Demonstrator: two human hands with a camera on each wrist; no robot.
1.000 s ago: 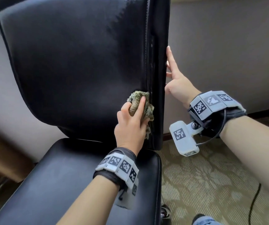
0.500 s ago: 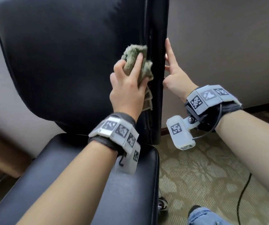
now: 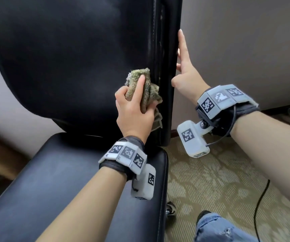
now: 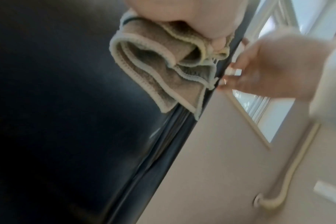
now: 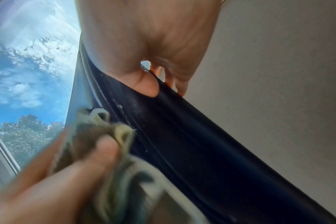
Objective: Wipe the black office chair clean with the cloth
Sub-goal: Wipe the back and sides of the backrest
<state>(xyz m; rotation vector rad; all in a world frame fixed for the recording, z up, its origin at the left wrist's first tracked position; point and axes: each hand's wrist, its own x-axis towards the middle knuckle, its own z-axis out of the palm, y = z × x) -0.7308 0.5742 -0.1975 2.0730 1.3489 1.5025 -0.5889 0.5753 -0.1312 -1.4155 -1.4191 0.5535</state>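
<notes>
The black office chair's backrest [image 3: 70, 58] stands upright above its seat [image 3: 62, 180]. My left hand [image 3: 133, 109] grips a bunched olive-brown cloth [image 3: 143, 88] and presses it on the backrest front, low down by the stitched right seam. In the left wrist view the cloth [image 4: 153, 72] hangs in folds with pale hems. My right hand [image 3: 184, 75] holds the backrest's right edge, index finger straight up along it. The right wrist view shows the thumb [image 5: 146, 86] on the side of the edge [image 5: 192, 144] and the other fingers behind it.
A beige wall [image 3: 245, 49] stands close behind and right of the chair. Patterned carpet [image 3: 210, 180] lies to the right, with a black cable [image 3: 261, 198] and my knee in jeans [image 3: 215, 229]. A window [image 5: 29, 60] shows in the wrist views.
My left hand swept the cloth up the seam half a second ago and has now come back down with it. The right hand stays on the backrest edge.
</notes>
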